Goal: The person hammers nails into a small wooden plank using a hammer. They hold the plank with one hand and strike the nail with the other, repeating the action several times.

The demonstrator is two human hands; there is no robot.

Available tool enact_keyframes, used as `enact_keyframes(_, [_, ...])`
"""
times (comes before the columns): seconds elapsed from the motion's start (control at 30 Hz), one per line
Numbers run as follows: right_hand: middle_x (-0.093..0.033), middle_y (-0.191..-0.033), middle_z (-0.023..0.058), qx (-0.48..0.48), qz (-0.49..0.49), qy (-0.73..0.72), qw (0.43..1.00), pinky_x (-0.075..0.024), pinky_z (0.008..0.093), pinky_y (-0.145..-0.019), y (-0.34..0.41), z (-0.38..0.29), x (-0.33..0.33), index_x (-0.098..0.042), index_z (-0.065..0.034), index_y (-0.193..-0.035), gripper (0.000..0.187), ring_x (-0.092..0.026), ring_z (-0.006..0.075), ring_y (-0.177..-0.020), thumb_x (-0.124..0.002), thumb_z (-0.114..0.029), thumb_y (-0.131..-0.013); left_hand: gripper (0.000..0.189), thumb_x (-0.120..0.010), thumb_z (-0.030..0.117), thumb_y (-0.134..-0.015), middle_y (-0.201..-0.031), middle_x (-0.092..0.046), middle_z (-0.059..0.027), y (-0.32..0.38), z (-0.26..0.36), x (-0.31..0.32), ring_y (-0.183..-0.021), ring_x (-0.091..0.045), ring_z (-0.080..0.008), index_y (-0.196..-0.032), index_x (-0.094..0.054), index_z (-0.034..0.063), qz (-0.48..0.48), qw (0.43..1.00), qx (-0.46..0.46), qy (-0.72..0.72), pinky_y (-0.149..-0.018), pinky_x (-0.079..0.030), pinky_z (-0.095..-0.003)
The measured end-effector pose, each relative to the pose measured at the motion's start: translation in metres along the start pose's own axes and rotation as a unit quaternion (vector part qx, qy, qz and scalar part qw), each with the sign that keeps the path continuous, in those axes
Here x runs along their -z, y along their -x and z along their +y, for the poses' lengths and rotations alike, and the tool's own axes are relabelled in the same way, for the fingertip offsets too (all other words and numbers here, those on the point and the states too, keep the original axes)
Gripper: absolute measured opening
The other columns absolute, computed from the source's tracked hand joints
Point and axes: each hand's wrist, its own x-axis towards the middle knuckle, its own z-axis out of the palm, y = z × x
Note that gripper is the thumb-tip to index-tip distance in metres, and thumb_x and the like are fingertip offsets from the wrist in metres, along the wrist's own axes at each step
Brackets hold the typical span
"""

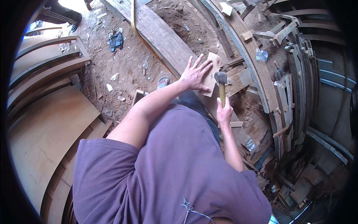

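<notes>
My left hand (195, 74) lies with its fingers spread over a pale wooden board (213, 67), pressing along its left side. The board rests across a long plank bench (165, 36). In my right hand (224, 113) is a hammer (221, 84), gripped around its yellowish handle, with the dark metal head beside the board's right edge. Whether the head touches anything cannot be told. A dark notch or knot shows near the board's upper right edge. The palm of my left hand is hidden.
Wooden frames (81, 47) and a large panel (53, 120) stand at the left. A long beam (249, 53) runs along the right, beside stacked timber strips (298, 89). Offcuts and sawdust litter the ground. Another person's leg (63, 16) shows at the upper left.
</notes>
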Motion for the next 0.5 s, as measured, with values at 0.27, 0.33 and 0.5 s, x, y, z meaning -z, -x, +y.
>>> enact_keyframes(0.27, [-0.075,-0.097,0.0310,-0.004,0.034,-0.022,0.999,-0.0547,0.0576,-0.079,0.007,0.008,-0.019,-0.068,0.0030,-0.131,0.042,-0.075,0.0519,-0.094,-0.066,-0.035,-0.114,0.140,-0.075,0.093,-0.072,-0.188,-0.024,-0.0066,0.000,0.000,-0.010,-0.175,-0.003,-0.0421,-0.179,-0.028,0.0147,0.031,0.999,0.008,0.009,-0.135,-0.005,-0.0768])
enact_keyframes(0.33, [-0.075,-0.097,0.0306,0.012,0.025,-0.021,0.999,-0.0547,0.0578,-0.079,0.005,0.008,-0.016,-0.068,0.0016,-0.131,0.040,-0.075,0.0522,-0.094,-0.066,-0.035,-0.114,0.141,-0.077,0.091,-0.072,-0.187,-0.024,-0.0064,0.000,0.001,-0.010,-0.175,-0.003,-0.0420,-0.180,-0.027,0.0153,0.022,1.000,0.010,0.010,-0.135,-0.005,-0.0768])
enact_keyframes(0.5, [-0.076,-0.097,0.0309,-0.001,-0.003,0.003,1.000,-0.0547,0.0578,-0.077,-0.008,0.005,-0.007,-0.068,0.0019,-0.128,0.037,-0.076,0.0517,-0.094,-0.065,-0.032,-0.114,0.141,-0.077,0.091,-0.072,-0.187,-0.024,-0.0055,-0.001,0.003,-0.008,-0.175,-0.004,-0.0422,-0.180,-0.026,0.0166,0.016,1.000,0.011,-0.002,-0.135,-0.004,-0.0771])
